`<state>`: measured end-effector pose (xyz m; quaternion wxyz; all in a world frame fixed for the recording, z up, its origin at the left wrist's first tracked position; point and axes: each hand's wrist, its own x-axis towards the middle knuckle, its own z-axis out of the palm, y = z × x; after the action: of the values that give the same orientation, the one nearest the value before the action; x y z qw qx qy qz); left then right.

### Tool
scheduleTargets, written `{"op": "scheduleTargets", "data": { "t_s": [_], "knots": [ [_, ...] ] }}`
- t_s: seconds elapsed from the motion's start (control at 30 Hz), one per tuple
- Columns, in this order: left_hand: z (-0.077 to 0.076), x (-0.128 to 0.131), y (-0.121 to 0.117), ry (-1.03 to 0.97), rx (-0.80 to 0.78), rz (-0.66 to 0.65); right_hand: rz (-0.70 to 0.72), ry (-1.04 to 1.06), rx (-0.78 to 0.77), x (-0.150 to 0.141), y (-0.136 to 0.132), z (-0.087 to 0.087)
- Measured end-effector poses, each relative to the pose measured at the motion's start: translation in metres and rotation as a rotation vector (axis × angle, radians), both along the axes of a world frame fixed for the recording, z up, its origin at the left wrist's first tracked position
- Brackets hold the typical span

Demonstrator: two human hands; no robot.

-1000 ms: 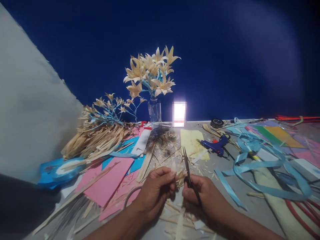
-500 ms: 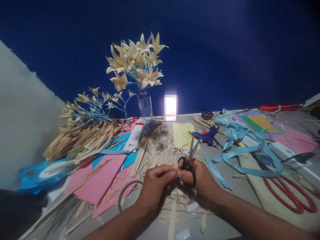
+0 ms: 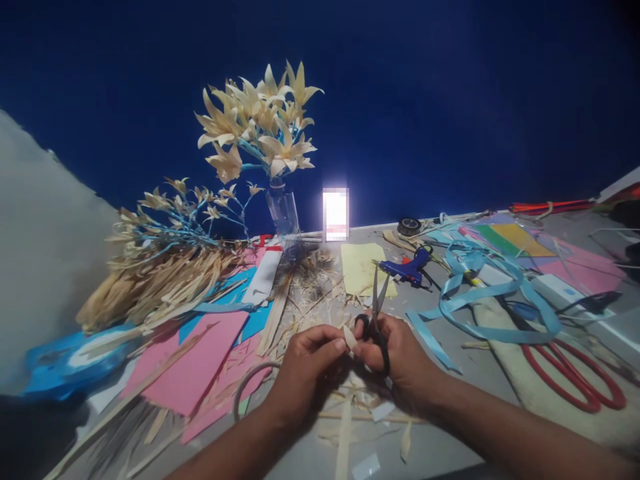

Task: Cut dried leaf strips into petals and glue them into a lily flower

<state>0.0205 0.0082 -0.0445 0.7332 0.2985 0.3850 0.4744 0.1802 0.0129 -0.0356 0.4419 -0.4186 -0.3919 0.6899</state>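
My left hand [image 3: 305,370] pinches a small pale straw strip [image 3: 350,338] between thumb and fingertips, low in the middle of the view. Right beside it, my right hand [image 3: 400,360] grips black-handled scissors [image 3: 375,310] whose blades point up and away, slightly apart. The two hands touch at the strip. Below them the grey table [image 3: 450,373] is strewn with straw cuttings.
Straw flowers stand in a clear vase [image 3: 283,210] behind a straw pile [image 3: 165,280]. Pink paper [image 3: 195,363], a blue ribbon roll [image 3: 65,357], a yellow sheet [image 3: 363,267], a blue glue gun [image 3: 407,270], loose blue ribbon [image 3: 480,300] and red-handled scissors [image 3: 575,380] lie around.
The scissors swung from pointing away over the table to upright beside my left hand. The strip now sits between both hands. The view shifted right, showing the red-handled scissors.
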Motion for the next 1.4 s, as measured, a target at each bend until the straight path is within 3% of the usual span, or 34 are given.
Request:
{"op": "scheduleTargets", "data": {
  "t_s": [0.23, 0.53, 0.73, 1.03, 1.4],
  "knots": [
    [0.008, -0.004, 0.006, -0.017, -0.062, -0.063, 0.127, -0.062, -0.026, -0.001, -0.002, 0.002],
    [0.024, -0.016, 0.011, -0.114, -0.12, 0.099, 0.377, -0.166, -0.009, 0.002, -0.001, -0.013],
    [0.025, -0.016, 0.011, -0.098, -0.127, 0.157, 0.402, -0.423, 0.127, 0.002, -0.003, -0.008],
    [0.022, -0.017, 0.009, 0.004, -0.036, 0.166, 0.438, -0.339, -0.049, -0.002, -0.006, -0.01],
    [0.02, -0.017, 0.011, -0.005, -0.041, 0.166, 0.415, -0.378, -0.056, -0.003, -0.005, -0.008]
  ]
}}
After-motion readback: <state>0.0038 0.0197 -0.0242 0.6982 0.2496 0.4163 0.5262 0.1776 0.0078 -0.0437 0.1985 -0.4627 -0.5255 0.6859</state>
